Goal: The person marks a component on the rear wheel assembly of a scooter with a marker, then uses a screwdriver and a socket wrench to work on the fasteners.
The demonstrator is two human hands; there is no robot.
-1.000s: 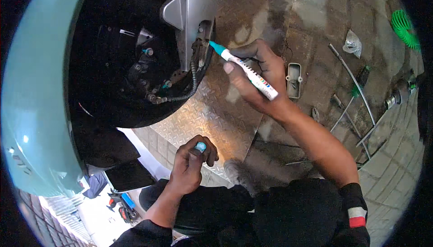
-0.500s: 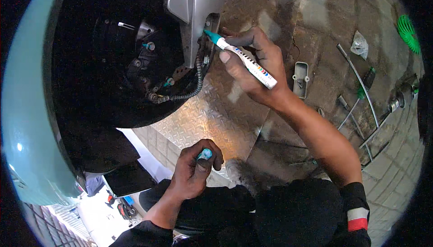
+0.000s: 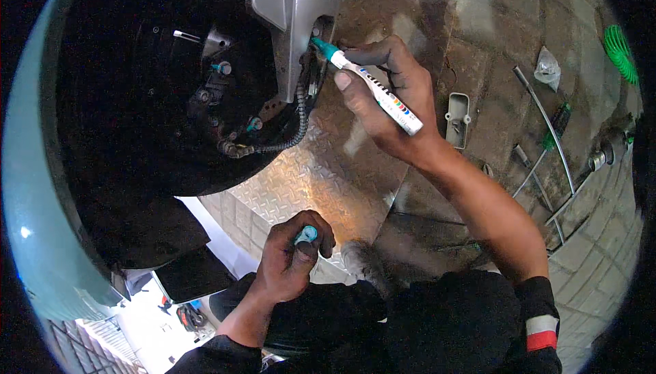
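Ground is taking up most of the view: dirt-stained paving (image 3: 492,25) at top right, a diamond-pattern metal plate (image 3: 321,176) lying across the middle. No raised surface in sight. A pale teal body panel (image 3: 27,189) is curving down the left edge, wrapping a black wheel area (image 3: 137,114) with bolts and a corrugated black cable (image 3: 290,135). A grey metal bracket (image 3: 294,11) is hanging over it at top centre.

Right hand (image 3: 389,100) is reaching up from the lower right, forearm stretched long, wrist bent. Its grip is closing around a white paint marker (image 3: 379,94), thumb and fingers pinching the barrel; the teal tip is touching the bracket's lower edge by the cable. A small multicolour band is showing on the barrel.

Left hand (image 3: 294,258) is sitting low at centre, fist curled, grip wrapping the teal marker cap (image 3: 306,234) so only its end is poking out.

Loose rods and tools (image 3: 547,135) are lying on the paving at right, well apart from both hands, beside a small grey metal fitting (image 3: 456,119). A green ribbed object (image 3: 618,49) is sitting at the far right rim.
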